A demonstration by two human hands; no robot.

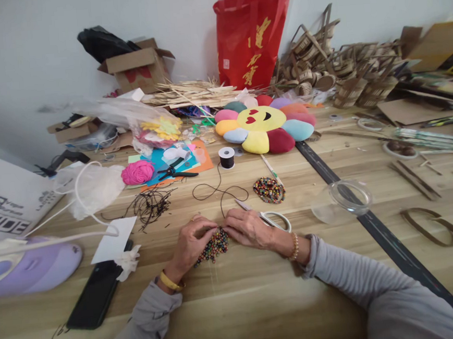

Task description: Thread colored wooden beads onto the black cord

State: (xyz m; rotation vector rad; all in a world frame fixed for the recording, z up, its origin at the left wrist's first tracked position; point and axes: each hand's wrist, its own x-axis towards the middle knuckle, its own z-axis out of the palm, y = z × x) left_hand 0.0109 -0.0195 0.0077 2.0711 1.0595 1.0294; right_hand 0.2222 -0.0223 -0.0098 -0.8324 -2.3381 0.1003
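Observation:
Small multicoloured beads [216,247] lie in a loose pile on the wooden table, just below my fingertips. My left hand [191,244] is closed in a pinch at the pile's upper edge; what sits between its fingertips is too small to tell. Close beside it, my right hand [250,229] pinches the black cord [222,204], which loops back to a white-flanged spool [226,158]. White-handled scissors [277,221] lie partly behind my right hand. A coiled string of similar beads [269,190] rests farther back.
Black cord scraps [151,204], pliers [175,172] and a phone [97,294] lie to the left. A flower cushion [264,118] and red bag [253,39] stand behind. At right are a clear round container [350,197], a dark strip [376,231] and small woven baskets [355,89].

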